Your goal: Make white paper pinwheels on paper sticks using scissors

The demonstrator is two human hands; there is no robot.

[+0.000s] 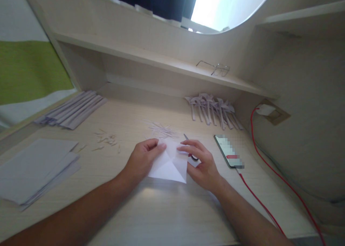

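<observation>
A small white square of paper (169, 165) with diagonal creases lies on the pale wooden desk (167, 210). My left hand (142, 159) pinches its upper left edge with thumb and fingers. My right hand (202, 163) presses on its upper right edge, fingers bent. Under my right hand lie scissors (188, 145); only the blade tip and part of a dark handle show.
A phone (229, 151) on a red cable (269, 174) lies to the right. Folded paper pieces (212, 111) sit at the back right, paper strips (72, 111) back left, paper sheets (35, 168) at the left, scraps (161, 130) behind. Glasses (215, 68) rest on the shelf.
</observation>
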